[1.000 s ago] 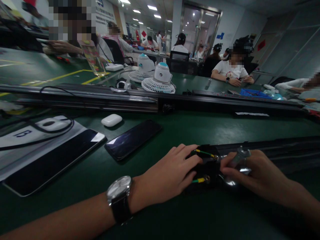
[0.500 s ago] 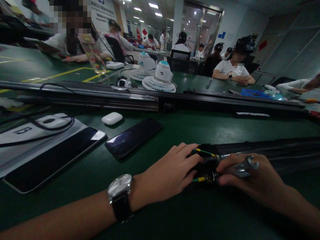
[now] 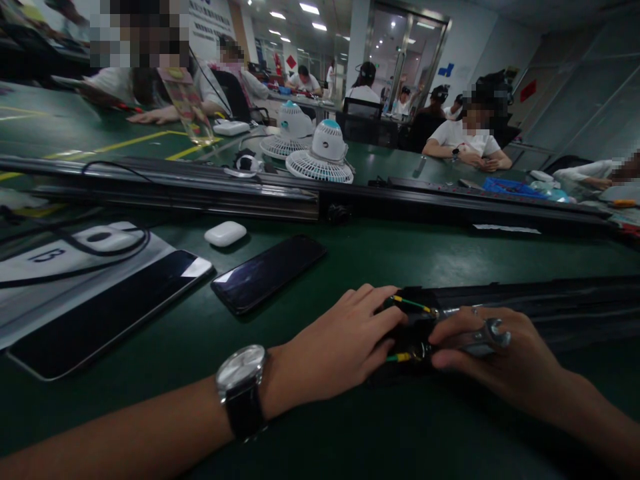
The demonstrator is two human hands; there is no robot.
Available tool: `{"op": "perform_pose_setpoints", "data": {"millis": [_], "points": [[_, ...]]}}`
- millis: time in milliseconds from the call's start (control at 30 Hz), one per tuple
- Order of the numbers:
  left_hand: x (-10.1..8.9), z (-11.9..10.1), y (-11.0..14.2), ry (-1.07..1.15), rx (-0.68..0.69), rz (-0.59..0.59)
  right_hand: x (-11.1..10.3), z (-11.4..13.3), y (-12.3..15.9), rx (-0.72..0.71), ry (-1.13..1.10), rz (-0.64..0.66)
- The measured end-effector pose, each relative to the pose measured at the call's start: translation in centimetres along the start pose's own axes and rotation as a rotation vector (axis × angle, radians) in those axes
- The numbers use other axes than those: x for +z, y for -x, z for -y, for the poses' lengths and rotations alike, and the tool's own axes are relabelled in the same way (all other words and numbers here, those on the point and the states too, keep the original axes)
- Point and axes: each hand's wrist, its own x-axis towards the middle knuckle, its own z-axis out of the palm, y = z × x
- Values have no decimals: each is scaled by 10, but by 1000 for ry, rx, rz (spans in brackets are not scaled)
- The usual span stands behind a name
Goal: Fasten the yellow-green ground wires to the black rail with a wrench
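My right hand (image 3: 520, 363) grips a silver wrench (image 3: 493, 337), its open jaw sticking up between thumb and fingers. The far end of the wrench points left, close to a bolted terminal, and is partly hidden by my fingers. My left hand (image 3: 340, 343), with a watch on the wrist, is closed over the left end of a long black bar (image 3: 590, 303). Two short green-and-yellow wires, an upper wire (image 3: 413, 305) and a lower wire (image 3: 399, 358), run from under my left fingers to terminals on the bar. My left fingertips are partly hidden in dark shadow.
A phone (image 3: 270, 273), a larger dark-screened device (image 3: 110, 313) and a white earphone case (image 3: 225, 233) lie left on the green table. Long black rails (image 3: 440, 203) cross behind them. Farther back stand white fans (image 3: 320, 153) and a bottle (image 3: 187, 110). Several people sit beyond.
My right hand and the wrench's jaw have shifted slightly left. My left hand keeps its place on the bar.
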Motion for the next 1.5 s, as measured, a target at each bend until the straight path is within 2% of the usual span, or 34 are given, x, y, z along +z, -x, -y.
{"op": "perform_pose_setpoints", "data": {"millis": [100,233,333,533,700,933,1200,1400,1500], "points": [[0,-1,1,3,3,-1,-3,-1,0,-1,-26,62],[-1,-2,3,-3,5,-1,-11,-5,-1,-69,-24,234],[-2,-2,3,-13,2,0,-14,-8,-1,-86,-73,288],[0,-1,2,-4,7,-4,-14,-10,2,18,-52,215],[0,-1,4,-9,10,-18,-14,-5,4,85,21,76],[1,-1,5,-18,9,-13,-11,0,1,62,29,6],[0,-1,3,-13,10,-7,-6,0,0,9,28,37],[-1,-1,3,-11,4,-2,-6,-4,3,4,-8,99],[-1,-2,2,-5,10,-8,-6,-8,3,-49,-9,145]]}}
